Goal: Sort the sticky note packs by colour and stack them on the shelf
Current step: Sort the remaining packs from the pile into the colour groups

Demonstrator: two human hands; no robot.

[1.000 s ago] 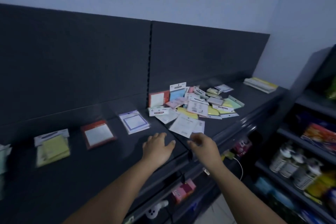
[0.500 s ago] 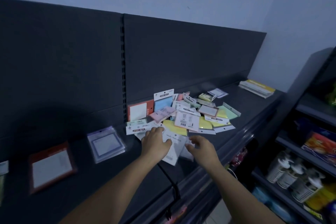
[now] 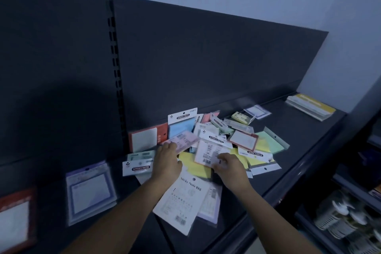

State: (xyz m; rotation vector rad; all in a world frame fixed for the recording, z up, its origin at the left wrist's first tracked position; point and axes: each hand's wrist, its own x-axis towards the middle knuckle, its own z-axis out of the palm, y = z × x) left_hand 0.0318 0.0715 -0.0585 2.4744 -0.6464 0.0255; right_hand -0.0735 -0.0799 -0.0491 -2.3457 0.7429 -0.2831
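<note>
A jumbled pile of sticky note packs lies on the dark shelf: blue, red-bordered, green, yellow and white-backed ones. My left hand reaches into the pile's left side, fingers closed on the end of a tilted pink pack. My right hand pinches the lower corner of a white barcode-backed pack. A large white "Sticky Note" pack lies between my forearms. To the left, apart from the pile, lie a purple-bordered pack and a red-bordered pack.
A red-bordered pack leans on the dark back panel. A yellow-topped stack of booklets sits at the shelf's far right end. Lower shelves at right hold bottles and other goods.
Both hands have moved forward from the shelf's front edge into the pile. My view has shifted right, so the sorted packs slid left. The pink pack now sits tilted in my left fingers.
</note>
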